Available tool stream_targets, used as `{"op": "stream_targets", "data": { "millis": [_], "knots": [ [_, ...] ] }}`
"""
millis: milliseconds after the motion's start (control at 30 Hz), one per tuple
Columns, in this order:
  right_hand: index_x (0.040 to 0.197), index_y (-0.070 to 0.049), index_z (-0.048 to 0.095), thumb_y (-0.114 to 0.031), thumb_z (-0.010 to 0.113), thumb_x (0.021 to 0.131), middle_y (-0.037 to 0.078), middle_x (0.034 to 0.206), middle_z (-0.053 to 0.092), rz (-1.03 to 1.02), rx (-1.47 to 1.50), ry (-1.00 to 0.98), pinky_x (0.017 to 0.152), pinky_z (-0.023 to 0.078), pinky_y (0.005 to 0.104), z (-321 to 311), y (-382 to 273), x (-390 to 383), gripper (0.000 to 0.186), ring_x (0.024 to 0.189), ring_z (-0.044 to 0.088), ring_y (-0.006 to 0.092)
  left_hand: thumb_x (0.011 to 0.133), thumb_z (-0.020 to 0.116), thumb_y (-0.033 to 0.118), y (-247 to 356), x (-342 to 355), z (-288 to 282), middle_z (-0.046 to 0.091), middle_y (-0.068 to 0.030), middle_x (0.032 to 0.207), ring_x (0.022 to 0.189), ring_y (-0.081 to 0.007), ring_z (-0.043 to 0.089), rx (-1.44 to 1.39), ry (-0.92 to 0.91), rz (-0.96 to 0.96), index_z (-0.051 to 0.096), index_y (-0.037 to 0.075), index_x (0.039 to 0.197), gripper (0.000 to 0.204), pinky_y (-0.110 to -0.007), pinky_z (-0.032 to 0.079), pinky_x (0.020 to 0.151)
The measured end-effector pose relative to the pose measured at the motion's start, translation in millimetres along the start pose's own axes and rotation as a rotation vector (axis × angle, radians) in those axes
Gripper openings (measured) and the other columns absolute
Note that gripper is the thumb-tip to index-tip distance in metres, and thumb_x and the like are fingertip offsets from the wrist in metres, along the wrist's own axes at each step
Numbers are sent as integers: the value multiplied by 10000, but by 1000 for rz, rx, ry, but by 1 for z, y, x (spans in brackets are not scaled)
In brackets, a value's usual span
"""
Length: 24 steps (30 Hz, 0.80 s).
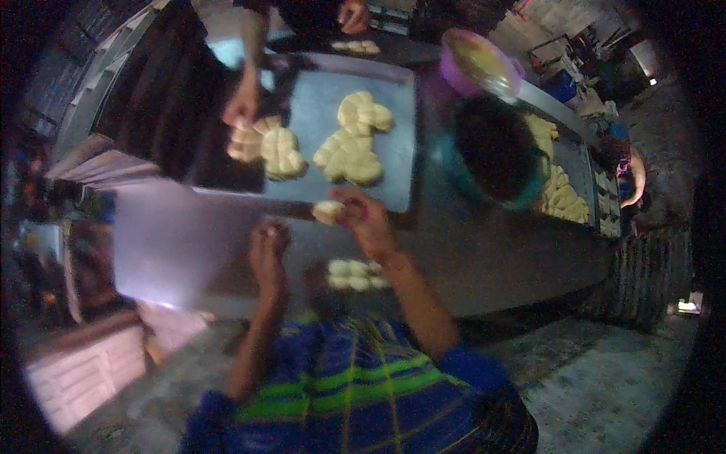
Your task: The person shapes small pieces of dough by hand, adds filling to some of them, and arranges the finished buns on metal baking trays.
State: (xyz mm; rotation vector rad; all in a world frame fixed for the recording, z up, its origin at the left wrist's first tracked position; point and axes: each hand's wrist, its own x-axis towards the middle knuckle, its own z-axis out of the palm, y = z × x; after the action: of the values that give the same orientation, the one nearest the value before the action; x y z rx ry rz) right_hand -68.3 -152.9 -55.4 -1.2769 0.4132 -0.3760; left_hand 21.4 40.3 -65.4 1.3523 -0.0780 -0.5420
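My right hand [364, 221] pinches a small pale dough piece [327, 213] at the near edge of a metal tray [311, 91]. My left hand [269, 246] hovers over the table to its left, fingers curled together; blur hides whether anything is in them. On the tray lie clusters of joined dough pieces: a large one [352, 155] just beyond my right hand, another behind it [364, 113], and one at the left [282, 149]. Close to my body, several small dough balls [355, 275] sit in rows on the table.
Across the table, another person's hand [243, 102] touches a dough cluster [243, 142] at the tray's left; a second hand [353, 15] is farther back. To the right stand a teal tub [451, 170], a purple basin [459, 64] and another dough-filled tray [584, 163].
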Motion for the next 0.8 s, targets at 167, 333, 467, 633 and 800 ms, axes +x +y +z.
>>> {"op": "stream_targets", "data": {
  "millis": [167,333,467,633,800],
  "knots": [
    [1174,-61,591,-315,590,965,53,1069,642,100,252,91,903,496,351,14,12,-71,328,987,619,173,893,589,82,61,-46,64,587,-153,1271,1162,-286,580,763,-144,752,551,26,1239,353,-433,430,1028],
    [1393,-82,417,-315,568,975,68,1351,490,135,574,72,984,459,367,5,22,-104,502,1180,527,194,831,671,130,26,-24,92,652,-126,1091,1081,-296,616,785,-533,1143,637,37,1086,273,-432,453,983],
    [1395,-66,434,-258,605,950,71,1351,509,85,189,-30,982,461,350,-24,24,-127,513,1177,533,185,810,723,263,13,-26,104,651,-139,1069,1084,-315,604,679,-700,1101,643,48,1050,333,-449,452,975],
    [1323,-38,510,-203,630,925,71,1271,573,165,37,212,955,473,328,-69,15,-157,447,1120,567,171,819,721,346,20,-30,132,580,-144,1271,1208,-304,539,356,-950,375,557,45,1260,559,-434,406,1034],
    [1252,-10,586,-147,655,900,72,1190,638,-40,-247,653,927,486,305,-195,-35,-96,384,1062,601,156,924,637,278,-22,-31,92,563,-121,1317,1234,-244,521,65,-811,-103,512,48,1334,486,-394,379,1067]
  ]
}}
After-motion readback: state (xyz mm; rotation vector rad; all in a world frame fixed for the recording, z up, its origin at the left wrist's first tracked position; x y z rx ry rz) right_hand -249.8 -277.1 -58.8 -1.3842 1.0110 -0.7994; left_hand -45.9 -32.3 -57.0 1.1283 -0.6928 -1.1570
